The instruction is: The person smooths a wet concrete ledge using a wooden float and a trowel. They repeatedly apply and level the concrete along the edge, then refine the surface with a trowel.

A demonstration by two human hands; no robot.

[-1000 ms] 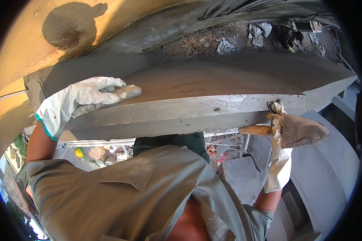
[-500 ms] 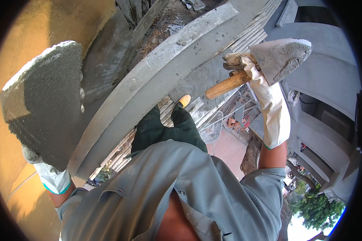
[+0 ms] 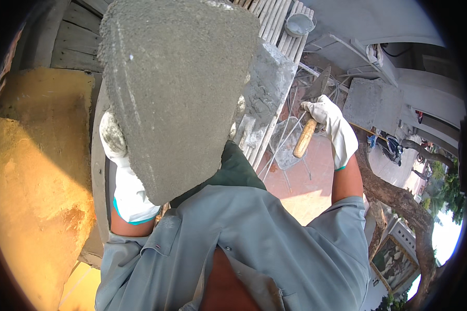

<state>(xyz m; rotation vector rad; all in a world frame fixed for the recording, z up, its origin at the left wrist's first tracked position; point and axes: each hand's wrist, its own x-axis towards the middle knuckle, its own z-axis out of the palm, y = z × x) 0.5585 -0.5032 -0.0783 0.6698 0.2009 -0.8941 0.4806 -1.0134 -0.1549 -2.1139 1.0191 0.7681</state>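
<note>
A large wedge-shaped slab (image 3: 181, 93), its face coated with grey mortar, fills the upper middle of the picture. My left hand (image 3: 113, 136), in a white glove with a teal cuff, grips it from beneath; gloved fingers show at both side edges, while the palm is hidden. Off to the right, my gloved right hand (image 3: 327, 113) is closed round a trowel (image 3: 305, 138). Its wooden handle slants down to the left, and the dark pointed blade is tilted up, nearly edge-on and apart from the slab.
Bamboo poles (image 3: 275, 20) form a platform bearing a bucket (image 3: 299, 25) and a mortar-smeared board (image 3: 270, 75). Below the platform's edge stands a metal-legged chair (image 3: 285, 147) on reddish floor. A yellow surface (image 3: 36, 166) lies left; a tree trunk (image 3: 399, 199) rises right.
The view has turned. The slab has come from the far left to the middle and looks larger. The trowel has moved lower and to the left, its blade turning from broadside to nearly edge-on.
</note>
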